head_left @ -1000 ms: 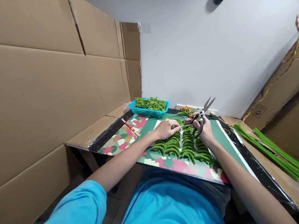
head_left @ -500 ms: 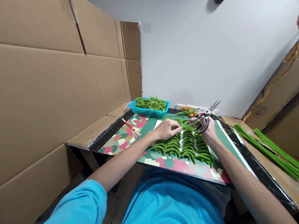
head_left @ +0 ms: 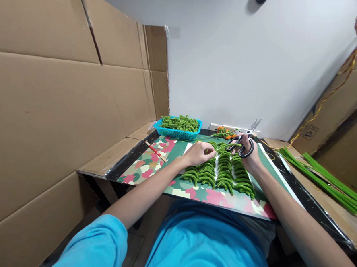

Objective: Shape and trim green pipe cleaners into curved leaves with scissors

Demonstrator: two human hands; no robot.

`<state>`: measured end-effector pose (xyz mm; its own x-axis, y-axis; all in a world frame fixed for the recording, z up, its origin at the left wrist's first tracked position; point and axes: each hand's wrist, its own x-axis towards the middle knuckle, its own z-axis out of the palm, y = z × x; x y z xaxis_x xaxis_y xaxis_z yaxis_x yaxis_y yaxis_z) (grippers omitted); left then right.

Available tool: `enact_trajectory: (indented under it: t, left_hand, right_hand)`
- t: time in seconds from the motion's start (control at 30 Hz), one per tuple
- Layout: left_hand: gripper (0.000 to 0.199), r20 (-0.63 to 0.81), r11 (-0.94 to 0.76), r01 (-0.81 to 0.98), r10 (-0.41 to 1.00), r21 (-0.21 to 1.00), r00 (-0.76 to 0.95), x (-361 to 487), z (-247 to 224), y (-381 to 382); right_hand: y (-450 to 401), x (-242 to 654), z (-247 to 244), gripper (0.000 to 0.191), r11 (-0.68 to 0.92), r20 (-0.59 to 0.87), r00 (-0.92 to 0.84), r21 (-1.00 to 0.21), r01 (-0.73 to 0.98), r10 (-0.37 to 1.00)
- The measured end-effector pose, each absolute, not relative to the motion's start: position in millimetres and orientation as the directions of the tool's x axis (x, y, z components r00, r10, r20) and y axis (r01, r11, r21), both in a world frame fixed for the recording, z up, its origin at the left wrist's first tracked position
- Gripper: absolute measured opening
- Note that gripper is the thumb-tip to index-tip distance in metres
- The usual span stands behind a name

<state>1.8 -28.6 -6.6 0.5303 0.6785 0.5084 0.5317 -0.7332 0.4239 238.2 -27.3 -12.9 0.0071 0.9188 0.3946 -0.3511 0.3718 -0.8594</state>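
Scissors (head_left: 248, 133) with black and white handles rest in my right hand (head_left: 250, 156), blades spread and pointing up and away. A short green fuzzy stem piece (head_left: 233, 146), like pipe cleaner, shows at the fingertips of that hand, by the handle loops. My left hand (head_left: 199, 153) is closed in a pinch over the left rows; whatever lies between its fingertips is hidden. Below both hands, curved green pipe cleaner pieces (head_left: 224, 169) lie stacked in several columns on a white sheet. My left hand covers part of these columns.
A blue basket (head_left: 178, 134) full of green pieces stands at the back left. Orange and green flowers (head_left: 227, 133) lie by a white power strip. A red stick (head_left: 156, 151) is at left, long green stems (head_left: 326, 181) at right. Cardboard walls (head_left: 59, 116) flank the table.
My right hand has shifted slightly right with the scissors, away from my left. The green piece that spanned the gap between both hands now shows only at the right. My left hand stays in place.
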Motion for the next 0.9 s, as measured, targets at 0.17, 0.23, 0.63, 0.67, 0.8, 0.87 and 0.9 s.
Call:
enact_trajectory:
  t: [0.17,0.23,0.63,0.67,0.8,0.87,0.9]
  left_hand:
    - [0.022,0.540,-0.749,0.509,0.661,0.425,0.521,2.5,-6.7,-29.6]
    - [0.020,0.565,-0.757,0.497,0.650,0.423,0.509,2.8,-6.9,-29.5]
    - [0.029,0.792,-0.768,0.492,0.567,0.410,0.226,3.5,2.0,-33.8]
    - [0.030,0.806,-0.767,0.496,0.557,0.406,0.200,3.4,2.7,-34.0]
    - [0.031,0.836,-0.765,0.506,0.530,0.400,0.141,3.3,4.1,-33.6]
    - [0.032,0.840,-0.764,0.507,0.527,0.400,0.131,3.2,4.1,-33.3]
    - [0.033,0.839,-0.763,0.507,0.528,0.401,0.131,3.1,3.9,-33.1]
  right_hand:
    - [-24.9,236.2,-14.6,0.061,0.326,0.340,0.017,-0.884,-0.334,0.940]
    - [-24.6,235.3,-15.3,0.060,0.300,0.317,0.002,-0.895,-0.330,0.949]
    - [-27.0,239.2,-8.7,0.055,0.258,0.266,0.026,-0.903,-0.344,0.964]
    - [-26.8,238.9,-8.6,0.055,0.256,0.261,0.032,-0.904,-0.342,0.965]
    - [-28.8,238.3,-7.9,0.056,0.267,0.274,0.025,-0.904,-0.334,0.961]
    - [-30.9,238.4,-7.0,0.058,0.276,0.289,0.009,-0.902,-0.333,0.957]
    - [-31.9,238.6,-6.6,0.059,0.276,0.294,-0.002,-0.901,-0.333,0.956]
